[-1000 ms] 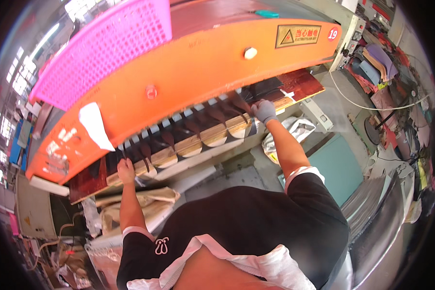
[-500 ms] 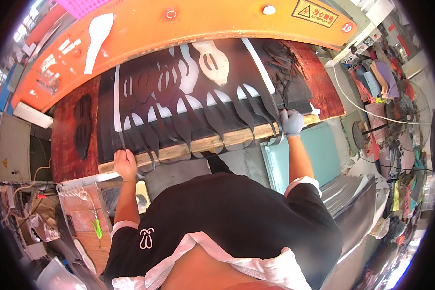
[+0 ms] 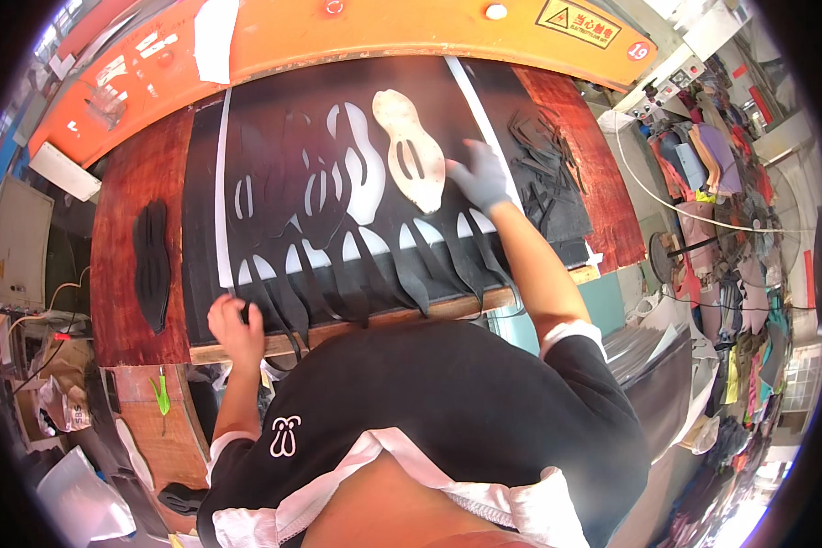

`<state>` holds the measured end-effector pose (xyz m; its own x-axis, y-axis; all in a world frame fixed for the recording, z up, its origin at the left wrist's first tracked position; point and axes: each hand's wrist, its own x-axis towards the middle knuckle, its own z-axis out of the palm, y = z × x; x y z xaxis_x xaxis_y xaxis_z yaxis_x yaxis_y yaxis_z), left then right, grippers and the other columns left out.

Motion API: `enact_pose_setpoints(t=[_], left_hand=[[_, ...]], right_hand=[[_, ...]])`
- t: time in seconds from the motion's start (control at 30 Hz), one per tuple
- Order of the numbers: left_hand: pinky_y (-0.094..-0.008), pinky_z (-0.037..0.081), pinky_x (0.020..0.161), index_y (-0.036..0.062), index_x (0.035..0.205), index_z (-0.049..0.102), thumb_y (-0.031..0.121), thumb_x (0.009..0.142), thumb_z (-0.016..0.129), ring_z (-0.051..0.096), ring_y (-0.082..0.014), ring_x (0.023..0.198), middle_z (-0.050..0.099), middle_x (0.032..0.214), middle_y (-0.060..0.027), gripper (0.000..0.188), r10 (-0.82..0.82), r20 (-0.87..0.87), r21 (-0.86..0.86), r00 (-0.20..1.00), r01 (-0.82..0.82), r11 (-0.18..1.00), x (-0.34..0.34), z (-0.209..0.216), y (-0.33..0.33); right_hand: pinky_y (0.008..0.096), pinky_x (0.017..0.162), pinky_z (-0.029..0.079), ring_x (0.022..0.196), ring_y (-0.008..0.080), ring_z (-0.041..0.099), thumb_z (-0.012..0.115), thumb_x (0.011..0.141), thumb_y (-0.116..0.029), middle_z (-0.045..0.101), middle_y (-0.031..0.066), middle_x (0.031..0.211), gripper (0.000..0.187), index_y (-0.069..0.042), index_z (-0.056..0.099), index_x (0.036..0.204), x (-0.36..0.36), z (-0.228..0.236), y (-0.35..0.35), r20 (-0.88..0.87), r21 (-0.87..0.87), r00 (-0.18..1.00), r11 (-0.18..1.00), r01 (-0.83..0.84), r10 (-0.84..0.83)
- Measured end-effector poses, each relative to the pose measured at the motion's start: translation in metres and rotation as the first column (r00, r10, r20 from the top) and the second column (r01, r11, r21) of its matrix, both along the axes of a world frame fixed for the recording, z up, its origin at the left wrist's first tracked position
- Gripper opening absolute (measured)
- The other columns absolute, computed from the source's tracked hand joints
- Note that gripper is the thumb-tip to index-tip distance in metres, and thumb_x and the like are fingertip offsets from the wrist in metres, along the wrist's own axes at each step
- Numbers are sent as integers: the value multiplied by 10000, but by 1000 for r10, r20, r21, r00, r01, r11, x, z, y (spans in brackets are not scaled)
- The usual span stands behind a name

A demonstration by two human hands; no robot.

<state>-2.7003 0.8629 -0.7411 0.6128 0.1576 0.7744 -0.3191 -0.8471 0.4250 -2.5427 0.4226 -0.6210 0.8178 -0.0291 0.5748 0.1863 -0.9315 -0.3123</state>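
Note:
My left hand (image 3: 237,329) is at the near left edge of the table, fingers curled on the end of a black sheet (image 3: 361,288). That sheet is cut into scalloped strips that droop over the wooden front edge. My right hand (image 3: 480,177), in a grey glove with bare fingertips, is spread just right of a cream sole-shaped plate (image 3: 413,155) with two long slots. I cannot tell whether its fingertips touch the plate. Left of the plate, white shows through sole-shaped cutouts (image 3: 363,173) in the black material.
An orange machine beam (image 3: 393,32) spans the far side. Black offcuts (image 3: 543,164) are heaped at right. A stack of black sole-shaped pieces (image 3: 152,265) rests on the red-brown board (image 3: 119,301) at left. Coloured material (image 3: 703,164) is piled beyond the table's right side.
My right hand has left the sheet's right end, moved up and left to the cream plate, and opened. My left hand has stayed at the sheet's left end. My view has shifted closer over the table.

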Motion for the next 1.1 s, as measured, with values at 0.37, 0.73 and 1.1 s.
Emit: enact_pose_setpoints(t=[0.37, 0.73, 1.1], left_hand=[[-457, 295, 1037, 27, 1289, 411, 141, 807, 605, 400, -298, 1252, 472, 1287, -140, 532, -524, -240, 114, 818, 559, 821, 92, 48, -223], [-479, 240, 1073, 24, 1359, 337, 252, 854, 600, 413, -308, 1246, 481, 1288, -166, 613, -477, -385, 51, 790, 534, 844, 93, 50, -229], [-261, 470, 626, 18, 1090, 519, 518, 927, 484, 580, -142, 689, 585, 839, -51, 527, -985, -138, -918, 103, 359, 167, 141, 79, -284]], right_hand=[[425, 921, 453, 1220, 342, 449, 687, 631, -564, 366, 154, 1393, 841, -120, 439, 1300, 5, 28, 98, -531, -188, 807, 964, 186, -259], [243, 647, 480, 706, 90, 602, 654, 769, -197, 628, 15, 817, 356, -45, 588, 1085, 37, 26, 24, -270, 895, 783, 446, -10, 560], [238, 627, 475, 703, 80, 583, 657, 767, -183, 607, 5, 804, 286, -63, 607, 1022, 31, 39, 23, -249, 923, 766, 384, 4, 593]])
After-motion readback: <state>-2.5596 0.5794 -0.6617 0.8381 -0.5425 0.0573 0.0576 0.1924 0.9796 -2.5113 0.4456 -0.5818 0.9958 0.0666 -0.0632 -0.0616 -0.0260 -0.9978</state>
